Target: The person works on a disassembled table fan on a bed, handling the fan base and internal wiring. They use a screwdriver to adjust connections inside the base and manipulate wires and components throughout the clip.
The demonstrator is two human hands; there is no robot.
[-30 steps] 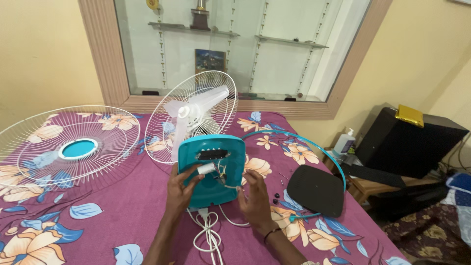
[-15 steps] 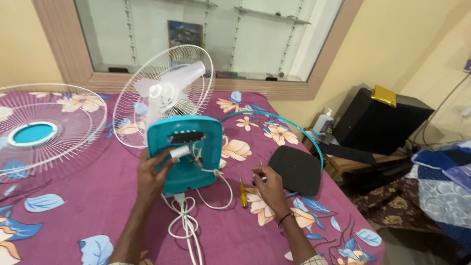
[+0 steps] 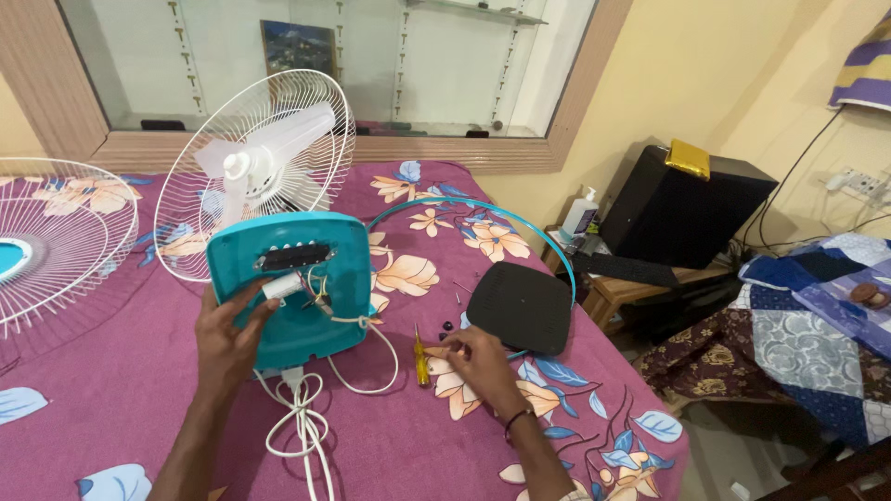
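Left hand (image 3: 225, 341): grips teal fan base (image 3: 290, 289) at its wiring, steadying it upright on the bedspread (image 3: 111, 390).
Right hand (image 3: 475, 362): fingers curled over small screws (image 3: 446, 327) beside screwdriver (image 3: 420, 360); whether it grips any is unclear.

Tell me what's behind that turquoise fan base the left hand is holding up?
Behind the turquoise fan base stands the white fan blade in its wire guard on the floral bedspread. The base hides the guard's lower part and the motor's mount.

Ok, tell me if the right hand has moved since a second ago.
Yes. The right hand has left the teal fan base and gone rightward across the bedspread, now near the yellow screwdriver and the black cover.
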